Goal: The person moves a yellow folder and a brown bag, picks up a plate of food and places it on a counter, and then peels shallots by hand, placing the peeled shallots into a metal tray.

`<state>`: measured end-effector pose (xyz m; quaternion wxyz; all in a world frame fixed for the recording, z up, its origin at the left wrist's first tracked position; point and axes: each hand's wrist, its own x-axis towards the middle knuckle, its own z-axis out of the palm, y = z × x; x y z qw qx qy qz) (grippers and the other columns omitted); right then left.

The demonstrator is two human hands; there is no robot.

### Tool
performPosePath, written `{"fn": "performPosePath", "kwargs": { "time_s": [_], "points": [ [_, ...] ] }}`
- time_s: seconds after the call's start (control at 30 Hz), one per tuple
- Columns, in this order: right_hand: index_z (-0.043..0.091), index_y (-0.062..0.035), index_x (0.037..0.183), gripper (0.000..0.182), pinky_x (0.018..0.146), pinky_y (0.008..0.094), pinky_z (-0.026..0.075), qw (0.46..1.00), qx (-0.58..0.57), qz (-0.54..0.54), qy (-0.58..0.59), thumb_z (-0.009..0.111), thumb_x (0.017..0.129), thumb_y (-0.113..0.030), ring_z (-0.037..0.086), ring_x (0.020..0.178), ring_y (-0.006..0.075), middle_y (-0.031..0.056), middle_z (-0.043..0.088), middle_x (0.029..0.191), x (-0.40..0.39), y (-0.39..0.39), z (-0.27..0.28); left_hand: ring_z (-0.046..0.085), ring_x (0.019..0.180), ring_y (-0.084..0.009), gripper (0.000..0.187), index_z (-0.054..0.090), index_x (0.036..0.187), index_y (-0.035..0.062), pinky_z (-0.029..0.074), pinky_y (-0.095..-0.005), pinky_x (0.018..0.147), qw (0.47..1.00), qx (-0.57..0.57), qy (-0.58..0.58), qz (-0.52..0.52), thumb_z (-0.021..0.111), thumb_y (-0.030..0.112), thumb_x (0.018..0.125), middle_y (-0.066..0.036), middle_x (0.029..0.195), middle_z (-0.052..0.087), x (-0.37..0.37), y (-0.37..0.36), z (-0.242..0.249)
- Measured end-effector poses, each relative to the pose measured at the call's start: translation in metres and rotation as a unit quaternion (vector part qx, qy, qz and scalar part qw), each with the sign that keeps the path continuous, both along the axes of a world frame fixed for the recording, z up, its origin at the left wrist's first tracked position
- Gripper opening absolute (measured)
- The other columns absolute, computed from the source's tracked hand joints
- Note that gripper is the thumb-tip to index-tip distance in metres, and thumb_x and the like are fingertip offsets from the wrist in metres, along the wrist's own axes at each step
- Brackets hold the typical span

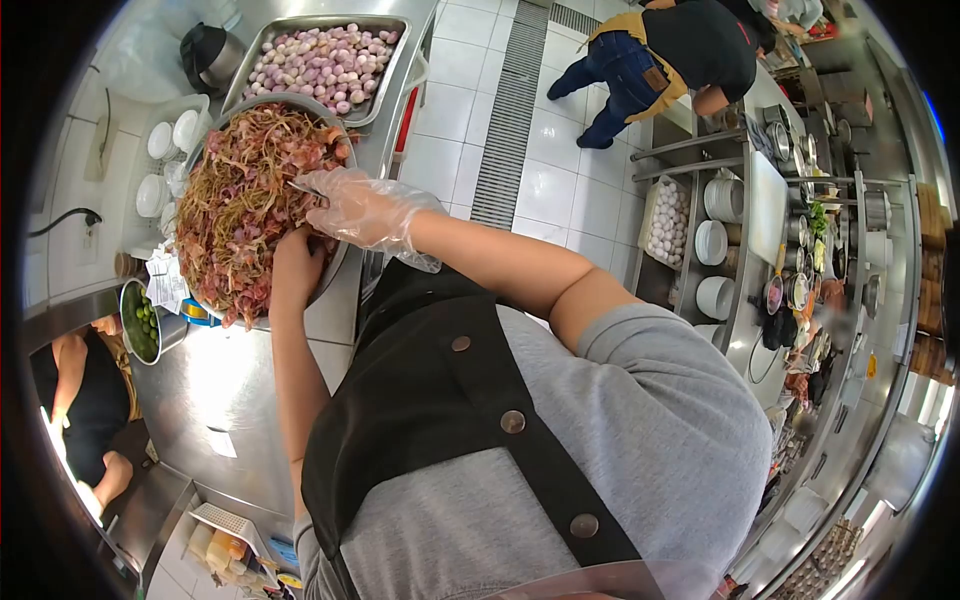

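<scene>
A large round metal bowl (345,150) is heaped with reddish shallot skins and dry, stringy roots (235,190). My right hand (355,208), in a clear plastic glove, is closed at the bowl's near side around something thin and dark, too small to make out. Just below it, my bare left hand (298,262) is over the bowl's edge with its fingers curled; what they hold is hidden. Behind the bowl, a rectangular metal tray (404,50) holds several peeled, pale purple shallots (325,62).
Beside the bowl are a white rack with dishes (183,130), a black jug (208,58) and a metal pot of green produce (140,320). One person (640,70) bends over the right-hand counter; another (90,400) is at lower left. Shelves (690,250) hold plates.
</scene>
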<state>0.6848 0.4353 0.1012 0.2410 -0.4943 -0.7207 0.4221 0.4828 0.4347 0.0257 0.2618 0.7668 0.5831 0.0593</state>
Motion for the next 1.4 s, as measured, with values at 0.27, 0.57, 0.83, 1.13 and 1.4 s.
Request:
{"fn": "performPosePath", "kwargs": {
  "time_s": [0.27,0.57,0.83,1.13,1.4],
  "points": [
    [0.046,0.0058,0.141,0.062,0.112,0.0412,0.035,1.0,0.012,0.009,0.009,0.052,0.092,-0.032,0.047,0.131,0.0386,0.0276,0.05,0.14,-0.011,0.001,-0.029,0.062,0.104,-0.0463,0.031,0.063,0.109,-0.0046,0.049,-0.0478,0.087,0.988,-0.006,-0.136,0.065,0.065,0.014,0.084,-0.03,0.104,0.066,0.005,0.004,-0.013],
    [0.044,-0.0007,0.144,0.061,0.107,0.0416,0.04,0.999,-0.041,0.025,0.005,0.055,0.094,-0.034,0.053,0.123,0.0371,0.026,0.053,0.136,-0.007,0.017,-0.034,0.063,0.082,-0.0393,0.037,0.063,0.104,-0.0065,0.048,-0.0436,0.077,0.975,-0.117,-0.171,0.081,0.067,0.026,0.085,-0.027,0.092,0.066,-0.015,0.0,-0.011],
    [0.053,-0.0042,0.137,0.052,0.096,0.0434,0.048,0.997,0.082,0.002,0.013,0.062,0.092,-0.028,0.063,0.104,0.0329,0.0217,0.06,0.128,-0.012,0.022,-0.063,0.061,0.1,-0.0432,0.038,0.062,0.113,-0.0027,0.048,-0.0482,0.084,0.974,0.107,-0.084,0.179,0.068,0.026,0.089,-0.024,0.109,0.063,0.003,-0.036,0.028],
    [0.056,-0.0065,0.136,0.048,0.074,0.0328,0.048,0.995,-0.013,-0.037,0.089,0.064,0.089,-0.013,0.055,0.076,0.0169,0.0087,0.057,0.086,-0.027,0.001,0.002,0.067,0.088,-0.0248,0.036,0.065,0.099,-0.0005,0.053,-0.0329,0.079,0.888,0.055,-0.359,0.283,0.084,0.006,0.07,-0.012,0.102,0.064,-0.025,-0.041,0.03],
    [0.063,-0.0023,0.119,0.034,0.089,0.0401,0.05,0.994,-0.009,0.079,0.075,0.068,0.09,-0.018,0.064,0.1,0.0335,0.017,0.064,0.113,-0.046,-0.007,-0.02,0.066,0.093,-0.0217,0.036,0.069,0.102,0.0002,0.056,-0.0304,0.077,0.891,0.078,-0.382,0.234,0.08,-0.002,0.068,-0.011,0.105,0.06,-0.027,-0.05,0.018]
  ]
}}
